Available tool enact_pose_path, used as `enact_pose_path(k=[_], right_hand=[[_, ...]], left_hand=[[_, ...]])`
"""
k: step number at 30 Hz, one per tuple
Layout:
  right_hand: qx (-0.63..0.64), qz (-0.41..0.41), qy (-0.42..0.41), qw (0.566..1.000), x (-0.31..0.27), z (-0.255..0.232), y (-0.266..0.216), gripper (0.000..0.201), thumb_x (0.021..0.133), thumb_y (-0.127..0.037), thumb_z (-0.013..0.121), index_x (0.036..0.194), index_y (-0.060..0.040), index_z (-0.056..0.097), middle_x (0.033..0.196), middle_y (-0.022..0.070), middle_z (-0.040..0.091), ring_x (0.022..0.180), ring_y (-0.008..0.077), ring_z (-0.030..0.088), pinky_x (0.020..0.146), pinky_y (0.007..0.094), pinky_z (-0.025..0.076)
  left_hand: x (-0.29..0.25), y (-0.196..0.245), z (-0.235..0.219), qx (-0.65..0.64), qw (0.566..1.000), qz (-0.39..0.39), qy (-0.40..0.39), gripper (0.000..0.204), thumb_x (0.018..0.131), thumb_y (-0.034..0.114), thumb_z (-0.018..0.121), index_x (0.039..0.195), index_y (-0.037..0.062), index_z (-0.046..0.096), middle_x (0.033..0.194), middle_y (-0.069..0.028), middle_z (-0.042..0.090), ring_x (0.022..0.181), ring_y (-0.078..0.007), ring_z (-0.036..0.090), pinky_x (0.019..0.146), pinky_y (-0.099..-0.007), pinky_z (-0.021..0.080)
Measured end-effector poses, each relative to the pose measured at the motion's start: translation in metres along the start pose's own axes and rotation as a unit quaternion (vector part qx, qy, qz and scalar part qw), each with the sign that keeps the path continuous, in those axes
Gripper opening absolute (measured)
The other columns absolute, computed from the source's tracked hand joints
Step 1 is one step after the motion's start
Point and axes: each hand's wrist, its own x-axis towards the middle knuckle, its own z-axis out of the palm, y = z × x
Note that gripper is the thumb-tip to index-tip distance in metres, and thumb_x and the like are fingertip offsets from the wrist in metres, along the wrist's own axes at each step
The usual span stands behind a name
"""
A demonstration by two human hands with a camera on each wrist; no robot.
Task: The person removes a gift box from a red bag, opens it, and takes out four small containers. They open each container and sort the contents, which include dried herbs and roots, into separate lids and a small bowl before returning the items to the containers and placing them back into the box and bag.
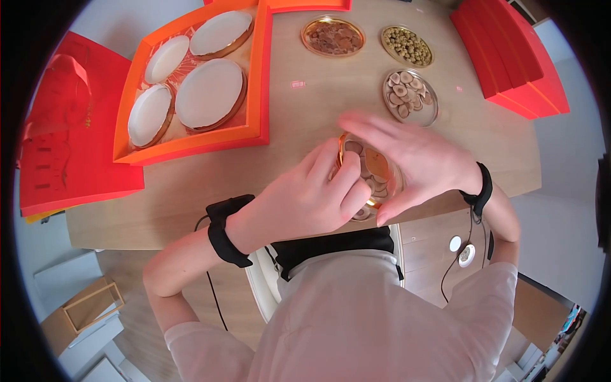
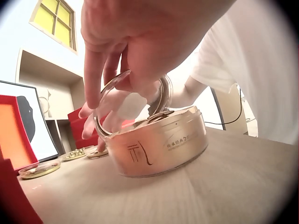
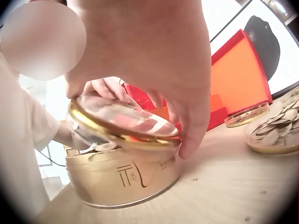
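A round tub with a gold label (image 2: 159,151) (image 3: 124,179) stands on the table, with sliced pieces inside. Tilted over its top is a clear round lid with a gold rim (image 3: 124,130). The left hand (image 1: 302,197) (image 2: 145,42) has its fingers bent and grips the lid's edge. Thumb and fingers of the right hand (image 1: 423,159) (image 3: 145,51) span the lid and hold it at opposite sides. In the head view the hands hide much of the tub and lid.
Three shallow round dishes, with brown pieces (image 1: 333,38), greenish pieces (image 1: 407,46) and pale slices (image 1: 407,94), stand beyond the hands. An orange-red box (image 1: 267,95) with four white-topped round containers is at left. Red boxes (image 1: 509,57) stand at right.
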Motion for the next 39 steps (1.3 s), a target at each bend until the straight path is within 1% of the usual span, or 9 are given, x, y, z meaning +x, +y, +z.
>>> enact_pose_path(k=[5, 8, 11, 17, 26, 29, 32, 35, 39], right_hand=[[-0.062, -0.019, 0.024, 0.998, 0.000, 0.020, -0.009, 0.125, 0.061, -0.049, 0.095, 0.155, 0.0022, 0.031, 0.155, 0.0214, 0.040, 0.136, 0.0401, 0.047, 0.109, 0.0464, 0.044], [-0.079, -0.003, 0.015, 0.997, 0.003, 0.025, -0.015, 0.124, 0.061, -0.046, 0.094, 0.156, 0.0019, 0.031, 0.155, 0.0216, 0.039, 0.138, 0.0396, 0.044, 0.112, 0.0469, 0.041], [-0.079, 0.010, -0.002, 0.997, 0.004, 0.023, -0.016, 0.120, 0.063, -0.044, 0.092, 0.156, 0.0016, 0.032, 0.154, 0.0216, 0.040, 0.137, 0.0394, 0.043, 0.113, 0.0471, 0.040], [-0.116, 0.019, 0.002, 0.993, 0.007, 0.024, -0.015, 0.113, 0.065, -0.042, 0.091, 0.152, 0.0020, 0.036, 0.148, 0.0211, 0.044, 0.132, 0.0391, 0.045, 0.111, 0.0472, 0.041], [-0.165, 0.009, 0.016, 0.986, 0.002, 0.033, -0.026, 0.113, 0.062, -0.042, 0.092, 0.151, 0.0007, 0.037, 0.144, 0.0199, 0.045, 0.133, 0.0392, 0.043, 0.108, 0.0492, 0.040], [-0.175, 0.015, 0.016, 0.984, 0.004, 0.036, -0.026, 0.112, 0.062, -0.041, 0.092, 0.151, 0.0002, 0.038, 0.143, 0.0201, 0.045, 0.132, 0.0395, 0.043, 0.107, 0.0494, 0.040], [-0.183, 0.013, 0.011, 0.983, 0.005, 0.036, -0.024, 0.110, 0.063, -0.040, 0.091, 0.151, 0.0000, 0.038, 0.142, 0.0204, 0.045, 0.131, 0.0395, 0.043, 0.106, 0.0491, 0.040], [-0.183, 0.013, 0.012, 0.983, 0.007, 0.034, -0.023, 0.109, 0.063, -0.040, 0.090, 0.151, -0.0004, 0.038, 0.141, 0.0207, 0.045, 0.131, 0.0398, 0.043, 0.106, 0.0492, 0.040], [-0.186, 0.014, 0.019, 0.982, 0.006, 0.035, -0.024, 0.108, 0.064, -0.040, 0.089, 0.151, -0.0013, 0.038, 0.141, 0.0212, 0.045, 0.130, 0.0403, 0.043, 0.106, 0.0496, 0.040]], left_hand=[[-0.005, 0.001, 0.001, -0.003, 1.000, -0.014, 0.009, 0.023, 0.079, 0.006, 0.070, 0.098, 0.0010, 0.058, 0.117, -0.0179, 0.060, 0.106, -0.0332, 0.067, 0.081, -0.0360, 0.061], [-0.011, 0.000, 0.001, -0.063, 0.996, -0.051, -0.044, 0.030, 0.081, 0.009, 0.073, 0.108, 0.0008, 0.061, 0.124, -0.0162, 0.058, 0.112, -0.0320, 0.065, 0.087, -0.0372, 0.059], [-0.011, -0.007, -0.013, -0.237, 0.956, -0.123, -0.120, 0.046, 0.082, 0.017, 0.079, 0.121, 0.0023, 0.061, 0.131, -0.0132, 0.055, 0.117, -0.0294, 0.062, 0.093, -0.0375, 0.057], [-0.025, -0.011, -0.011, -0.199, 0.969, -0.091, -0.118, 0.063, 0.075, 0.026, 0.085, 0.129, 0.0042, 0.060, 0.133, -0.0103, 0.054, 0.118, -0.0277, 0.061, 0.094, -0.0389, 0.056], [-0.027, -0.003, -0.004, -0.153, 0.976, -0.091, -0.125, 0.056, 0.074, 0.020, 0.084, 0.122, 0.0029, 0.062, 0.132, -0.0099, 0.055, 0.114, -0.0262, 0.062, 0.092, -0.0396, 0.056], [-0.026, -0.003, 0.002, -0.099, 0.994, -0.047, -0.025, 0.017, 0.077, 0.009, 0.069, 0.092, 0.0025, 0.063, 0.113, -0.0109, 0.059, 0.092, -0.0205, 0.063, 0.075, -0.0317, 0.055], [-0.025, -0.004, 0.003, -0.093, 0.995, -0.038, -0.027, 0.013, 0.076, 0.010, 0.069, 0.084, 0.0029, 0.061, 0.112, -0.0111, 0.060, 0.090, -0.0206, 0.062, 0.073, -0.0311, 0.054], [-0.024, -0.009, 0.002, -0.088, 0.995, -0.024, -0.046, 0.013, 0.076, 0.011, 0.068, 0.082, 0.0035, 0.060, 0.109, -0.0116, 0.061, 0.088, -0.0209, 0.062, 0.073, -0.0305, 0.054], [-0.024, -0.007, 0.000, -0.083, 0.993, -0.017, -0.083, 0.029, 0.079, 0.014, 0.073, 0.102, -0.0002, 0.064, 0.116, -0.0133, 0.061, 0.099, -0.0271, 0.065, 0.082, -0.0364, 0.057]])
